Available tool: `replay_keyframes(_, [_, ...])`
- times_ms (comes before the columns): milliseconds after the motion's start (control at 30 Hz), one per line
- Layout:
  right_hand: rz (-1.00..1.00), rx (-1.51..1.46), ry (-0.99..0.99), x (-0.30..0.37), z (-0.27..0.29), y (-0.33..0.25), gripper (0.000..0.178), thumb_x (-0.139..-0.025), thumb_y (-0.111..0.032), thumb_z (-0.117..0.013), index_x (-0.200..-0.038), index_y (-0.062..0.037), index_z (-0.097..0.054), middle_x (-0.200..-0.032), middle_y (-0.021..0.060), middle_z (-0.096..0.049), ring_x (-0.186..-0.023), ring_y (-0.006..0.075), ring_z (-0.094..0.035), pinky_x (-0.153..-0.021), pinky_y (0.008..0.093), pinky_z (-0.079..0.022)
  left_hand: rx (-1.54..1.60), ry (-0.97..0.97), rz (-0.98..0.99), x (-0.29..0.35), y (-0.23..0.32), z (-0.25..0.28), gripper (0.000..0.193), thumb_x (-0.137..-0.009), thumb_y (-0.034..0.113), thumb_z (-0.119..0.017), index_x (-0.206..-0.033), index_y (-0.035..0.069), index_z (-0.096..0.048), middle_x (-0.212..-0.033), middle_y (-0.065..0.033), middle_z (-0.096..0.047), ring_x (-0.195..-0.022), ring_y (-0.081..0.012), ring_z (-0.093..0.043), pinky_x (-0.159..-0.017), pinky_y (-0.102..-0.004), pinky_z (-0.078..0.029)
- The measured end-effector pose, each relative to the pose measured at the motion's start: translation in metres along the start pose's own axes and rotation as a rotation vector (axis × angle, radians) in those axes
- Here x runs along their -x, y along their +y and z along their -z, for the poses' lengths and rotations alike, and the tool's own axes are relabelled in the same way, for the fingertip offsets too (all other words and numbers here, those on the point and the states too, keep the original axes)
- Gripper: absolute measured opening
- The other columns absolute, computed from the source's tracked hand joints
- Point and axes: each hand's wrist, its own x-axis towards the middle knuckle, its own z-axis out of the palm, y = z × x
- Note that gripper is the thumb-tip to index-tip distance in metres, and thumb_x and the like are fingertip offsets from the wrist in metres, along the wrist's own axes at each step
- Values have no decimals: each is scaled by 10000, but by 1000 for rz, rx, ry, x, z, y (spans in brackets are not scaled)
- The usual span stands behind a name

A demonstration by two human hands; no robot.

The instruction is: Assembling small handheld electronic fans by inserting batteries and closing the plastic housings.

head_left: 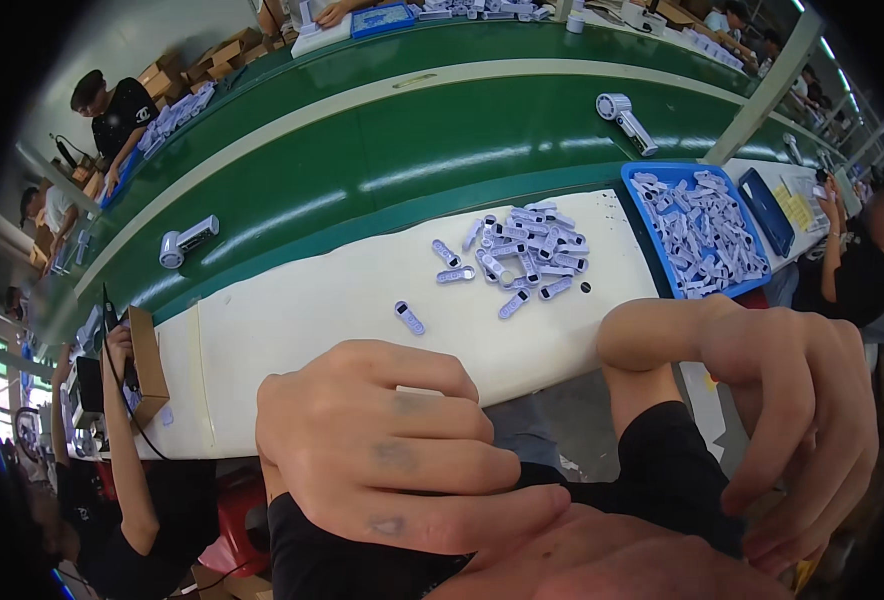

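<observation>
My left hand [392, 450] is close in front of me, back of the hand up, fingers curled side by side; its palm is hidden, and I cannot make out anything inside it. To the right, my right hand [777, 400] is raised with bent, spread fingers and nothing visible in them. Beyond both hands, several pale lilac plastic handle parts with dark windows lie in a loose pile [532, 245] on the white worktop [302, 320]. One single handle part [410, 318] lies apart, nearer my left hand. Neither hand touches the parts.
A blue tray [630, 190] full of similar parts stands right of the worktop. Handheld fans [190, 242] lie on the green conveyor [382, 170] behind it. A co-worker's arm [132, 470] reaches to a cardboard box [149, 365] at left; another person [857, 255] sits at right.
</observation>
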Motion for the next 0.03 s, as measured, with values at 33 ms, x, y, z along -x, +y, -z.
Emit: replay_keyframes(33, [13, -2, -10, 0, 3, 2, 271, -850, 25, -480, -731, -14, -721, -799, 106, -706, -776, 194, -667, -670, 302, -586, -5, -8, 11, 1, 0, 0, 92, -841, 98, -652, -862, 22, -699, -735, -70, -661, -571, -141, -588, -535, -228, -464])
